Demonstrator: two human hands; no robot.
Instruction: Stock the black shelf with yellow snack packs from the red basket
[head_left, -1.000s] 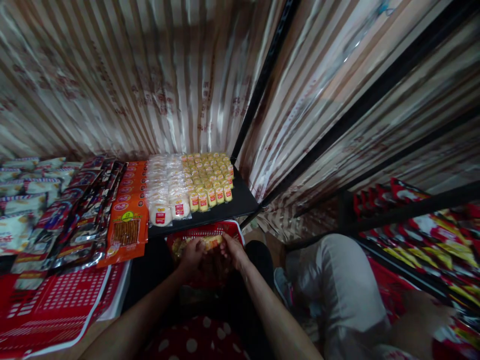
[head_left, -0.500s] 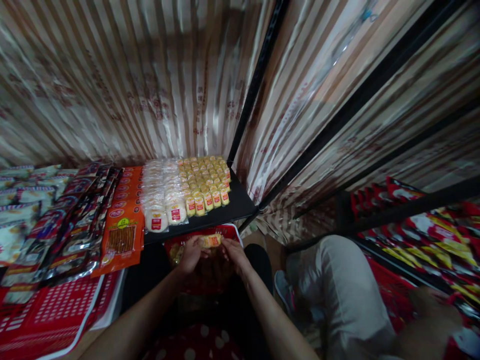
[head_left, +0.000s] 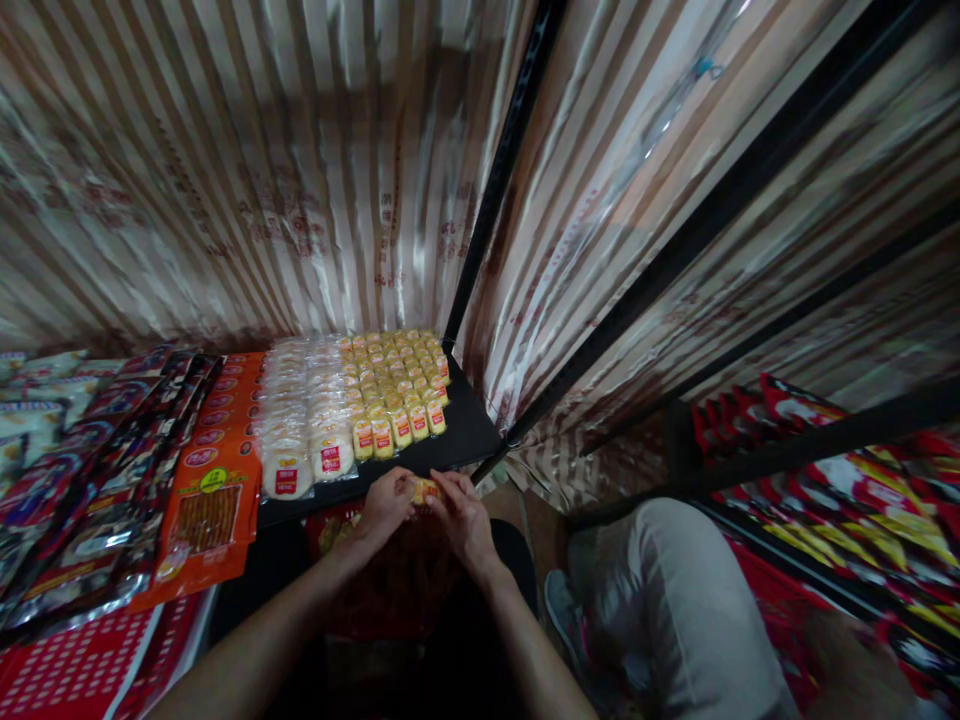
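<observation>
A small yellow wrapped snack is pinched between my two hands, just off the front edge of the black shelf. The fingers of my left hand close on its left end, and my right hand grips the right end. Part of the snack is covered by fingers. On the shelf beyond, rows of similar yellow wrapped snacks stand packed close together. Left of them lie rows of round white crackers in clear wrappers. Below my hands, partly hidden, a red basket holds more yellow packets.
Orange snack bags and dark packets lie along the shelf's left part. A red basket stands below them. At right are another person's knee, that person's blurred hand, black shelf bars and red-yellow packets.
My hands have risen toward the shelf's front edge with the snack, and the fingers cover more of it. The view has shifted slightly, so the shelf appears lower and farther left.
</observation>
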